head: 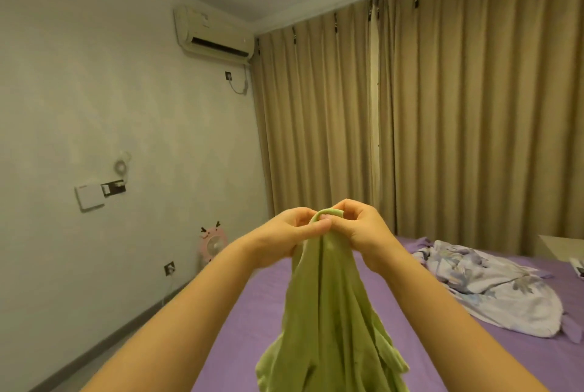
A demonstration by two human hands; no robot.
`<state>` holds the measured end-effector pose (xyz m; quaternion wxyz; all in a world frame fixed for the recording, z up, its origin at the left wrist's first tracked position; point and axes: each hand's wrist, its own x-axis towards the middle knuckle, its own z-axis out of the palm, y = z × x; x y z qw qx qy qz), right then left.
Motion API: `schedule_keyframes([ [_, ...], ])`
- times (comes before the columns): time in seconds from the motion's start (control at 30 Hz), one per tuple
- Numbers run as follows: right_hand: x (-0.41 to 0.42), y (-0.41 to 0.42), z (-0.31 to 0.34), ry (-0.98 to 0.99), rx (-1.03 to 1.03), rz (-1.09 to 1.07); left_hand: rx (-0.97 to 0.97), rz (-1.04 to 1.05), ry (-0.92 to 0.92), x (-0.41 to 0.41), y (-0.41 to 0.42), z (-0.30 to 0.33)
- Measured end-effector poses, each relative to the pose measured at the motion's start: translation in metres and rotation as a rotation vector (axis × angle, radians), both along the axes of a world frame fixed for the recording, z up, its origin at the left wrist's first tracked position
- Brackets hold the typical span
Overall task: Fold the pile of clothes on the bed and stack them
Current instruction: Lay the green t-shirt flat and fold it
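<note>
A green garment [328,312] hangs bunched in front of me above the purple bed [252,312]. Both hands pinch its top edge close together at chest height. My left hand [294,230] grips the fabric from the left, fingers curled round it. My right hand [357,227] grips it from the right, and a loop of green hem arches between the two. The garment's lower part drops out of the frame's bottom edge.
A crumpled floral quilt [493,290] lies on the bed's far right. Tan curtains [442,122] close off the back. A pink fan [212,244] stands on the floor by the left wall, under an air conditioner [215,34]. A pale bedside surface [565,249] sits at far right.
</note>
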<state>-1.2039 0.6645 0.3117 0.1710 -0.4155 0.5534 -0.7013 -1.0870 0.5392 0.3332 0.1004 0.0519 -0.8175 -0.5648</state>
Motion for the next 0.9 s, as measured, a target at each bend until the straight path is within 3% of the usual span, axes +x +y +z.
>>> schedule_keyframes([
  [0.2, -0.009, 0.015, -0.006, -0.067, 0.029, 0.127, 0.033, 0.067, -0.062, -0.004, 0.004, 0.010],
  [0.37, -0.018, 0.031, -0.028, -0.029, 0.128, 0.257, 0.093, 0.139, 0.058, -0.002, -0.006, 0.021],
  [0.7, -0.034, 0.053, -0.063, 0.041, 0.245, 0.101, 0.202, 0.348, 0.229, 0.027, -0.039, 0.028],
  [0.9, 0.001, 0.017, -0.023, 0.315, 0.248, 0.003, 0.012, 0.227, 0.179, 0.021, -0.030, 0.026],
])
